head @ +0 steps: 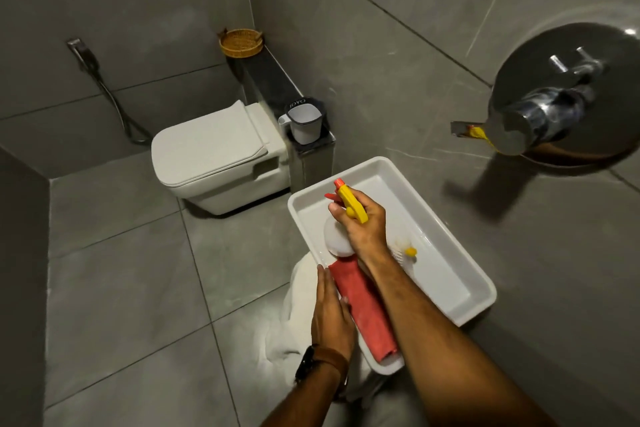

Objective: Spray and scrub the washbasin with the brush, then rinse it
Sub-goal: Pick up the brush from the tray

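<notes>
Right hand has its grip wrapped around the spray bottle, yellow head with red nozzle aimed at the far-left end of the washbasin, index finger out front near the trigger. Bottle's white body sits low inside the basin. Left hand lies flat, fingers together, holding nothing, pressed on the near-left rim just beside the red cloth draped over that edge. Brush, pale bristles with a yellow bit, lies in the basin right of the spraying wrist, partly hidden by it. Looks like the spray step, scrub and rinse not yet done. Risks: nozzle points toward the rim, so mist could overshoot onto the floor or toward the toilet; cloth may soak up spray or slide into the basin; forearm could knock the brush when reaching for it.
</notes>
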Demonstrator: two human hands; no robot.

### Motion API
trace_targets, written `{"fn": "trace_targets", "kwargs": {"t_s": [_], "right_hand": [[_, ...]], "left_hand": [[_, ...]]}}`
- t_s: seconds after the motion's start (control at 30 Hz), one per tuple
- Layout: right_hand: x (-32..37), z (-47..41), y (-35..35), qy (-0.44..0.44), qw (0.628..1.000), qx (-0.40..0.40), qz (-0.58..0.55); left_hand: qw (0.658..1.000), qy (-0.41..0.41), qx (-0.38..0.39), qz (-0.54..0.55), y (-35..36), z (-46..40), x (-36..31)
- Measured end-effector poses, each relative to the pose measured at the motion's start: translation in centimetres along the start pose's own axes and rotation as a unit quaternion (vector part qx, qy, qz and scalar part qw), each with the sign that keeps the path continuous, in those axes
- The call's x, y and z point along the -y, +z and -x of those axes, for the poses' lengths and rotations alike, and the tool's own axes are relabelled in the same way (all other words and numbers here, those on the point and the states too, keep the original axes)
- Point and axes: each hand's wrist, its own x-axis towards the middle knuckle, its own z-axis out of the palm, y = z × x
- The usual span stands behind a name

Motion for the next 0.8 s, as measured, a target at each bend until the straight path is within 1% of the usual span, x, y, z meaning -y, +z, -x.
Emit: {"fn": "trace_targets", "kwargs": {"t_s": [0.13, 0.33, 0.47, 0.53, 0.6, 0.67, 0.7, 0.73, 0.77, 0.8], "right_hand": [[-1.5, -1.1, 0.5, 0.009, 1.0, 0.002, -0.016], [-1.7, -1.5, 0.5, 0.011, 1.0, 0.015, -0.005], [-1.5, -1.5, -0.1, 0.013, 0.997, 0.054, 0.046], [-1.5, -1.3, -1.2, 0.026, 0.996, 0.038, 0.076], [-1.9, -0.3, -3.0, 0.03, 0.99, 0.004, 0.137], [-2.8, 1.7, -5.7, 0.022, 0.972, -0.072, 0.222], [-3.5, 2.9, -7.2, 0.017, 0.952, -0.129, 0.278], [-4.3, 4.1, -8.7, 0.022, 0.922, -0.183, 0.341], [-5.1, 5.2, -10.0, 0.047, 0.887, -0.219, 0.404], [-5.7, 6.2, -10.9, 0.09, 0.854, -0.226, 0.459]], "left_hand": [[1.0, 0.001, 0.006, -0.018, 0.2, 0.1, 0.3], [1.0, -0.006, 0.01, -0.025, 0.5, 0.1, -0.1], [1.0, -0.008, 0.005, -0.028, 0.4, 0.3, -0.4], [1.0, -0.004, 0.008, -0.029, 0.2, 0.3, -0.7], [1.0, -0.001, 0.011, -0.026, 0.1, 0.3, -0.9], [1.0, 0.001, 0.013, -0.027, -0.2, 0.4, -1.1], [1.0, 0.002, 0.013, -0.028, -0.3, 0.4, -1.1], [1.0, 0.002, 0.014, -0.027, -0.3, 0.5, -1.2], [1.0, 0.001, 0.017, -0.024, -0.4, 0.5, -1.3], [1.0, 0.0, 0.021, -0.02, -0.5, 0.7, -1.6]]}}
